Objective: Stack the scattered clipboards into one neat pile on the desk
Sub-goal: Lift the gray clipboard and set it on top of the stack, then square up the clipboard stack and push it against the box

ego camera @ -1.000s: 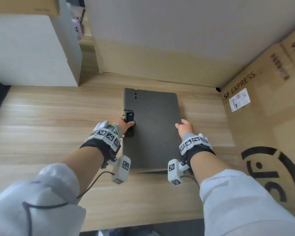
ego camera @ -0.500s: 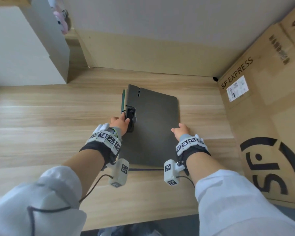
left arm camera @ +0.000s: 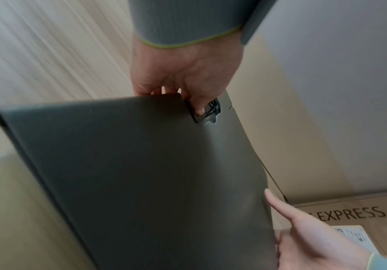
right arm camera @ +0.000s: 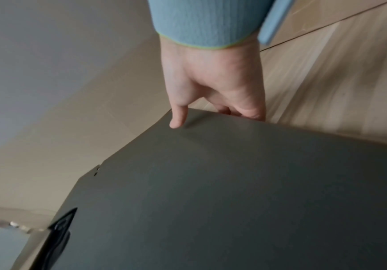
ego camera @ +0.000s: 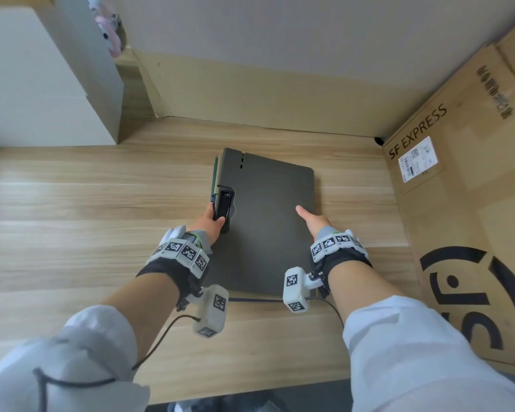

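Note:
A dark grey clipboard (ego camera: 268,221) lies flat at the middle of the wooden desk (ego camera: 72,233), its black clip (ego camera: 223,208) on the left side. A green edge (ego camera: 215,176) of another clipboard shows under its left side, and a thin blue edge (ego camera: 256,300) under its near side. My left hand (ego camera: 210,220) grips the clip side, thumb on the clip (left arm camera: 207,113), fingers curled under the board (left arm camera: 141,173). My right hand (ego camera: 309,220) holds the right edge, thumb (right arm camera: 176,118) on top of the board (right arm camera: 234,191), fingers below. I cannot tell whether the grey board touches those beneath.
A large SF EXPRESS cardboard box (ego camera: 464,203) stands along the desk's right side. A white cabinet (ego camera: 42,84) rises at the back left, with a pink toy (ego camera: 109,31) behind it. A cardboard panel (ego camera: 250,93) closes the back. Bare desk stretches left of the pile.
Both hands have carried the grey clipboard slightly left and down; the shadow under its near edge is gone. Green and blue edges now show beneath it.

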A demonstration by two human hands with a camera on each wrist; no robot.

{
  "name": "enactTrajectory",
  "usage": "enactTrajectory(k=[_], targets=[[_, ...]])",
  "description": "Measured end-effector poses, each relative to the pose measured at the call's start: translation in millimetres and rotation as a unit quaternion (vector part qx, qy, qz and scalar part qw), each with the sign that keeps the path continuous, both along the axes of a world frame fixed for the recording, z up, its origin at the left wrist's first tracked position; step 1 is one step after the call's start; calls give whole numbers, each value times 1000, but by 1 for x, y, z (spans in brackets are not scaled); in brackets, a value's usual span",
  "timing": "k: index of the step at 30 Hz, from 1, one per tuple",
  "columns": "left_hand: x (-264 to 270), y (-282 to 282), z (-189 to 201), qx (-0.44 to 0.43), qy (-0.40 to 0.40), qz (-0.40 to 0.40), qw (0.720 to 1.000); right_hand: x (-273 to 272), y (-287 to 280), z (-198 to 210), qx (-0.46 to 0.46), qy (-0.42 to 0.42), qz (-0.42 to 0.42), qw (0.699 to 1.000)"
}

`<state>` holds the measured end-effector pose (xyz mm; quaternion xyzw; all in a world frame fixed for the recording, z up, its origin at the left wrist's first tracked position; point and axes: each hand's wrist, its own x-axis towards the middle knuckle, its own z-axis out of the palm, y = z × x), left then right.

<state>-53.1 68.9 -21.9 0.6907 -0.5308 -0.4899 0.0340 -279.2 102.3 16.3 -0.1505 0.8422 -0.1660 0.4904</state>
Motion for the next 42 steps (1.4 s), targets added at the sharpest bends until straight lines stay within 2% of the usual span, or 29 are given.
enactTrajectory(k=[8,11,16,20,23,26,30,32,36,42], targets=[[6,0,-1,-12,30,8,999,7,1,-5,-43,0,-55,998],[6,2,-1,-13,59,37,998,10,3,-7,-99,2,-71,993],[20,3,-3,-16,156,63,986,18,-1,-8,-196,-24,-107,974],[32,-15,18,9,210,118,971,24,-12,17,-298,-61,-105,947],[39,-34,39,-76,180,93,976,28,-28,37,-351,-85,-83,929],[48,-51,64,-167,168,59,970,31,-40,55,-393,-136,-68,907],[63,-66,86,-246,155,18,957,37,-48,66,-397,-198,-50,895],[70,-67,88,-252,145,11,957,44,-47,64,-394,-206,-43,895],[84,-62,76,-231,131,54,963,61,-41,61,-403,-236,-27,884],[92,-53,48,-190,143,117,964,80,-31,39,-366,-152,8,918]])
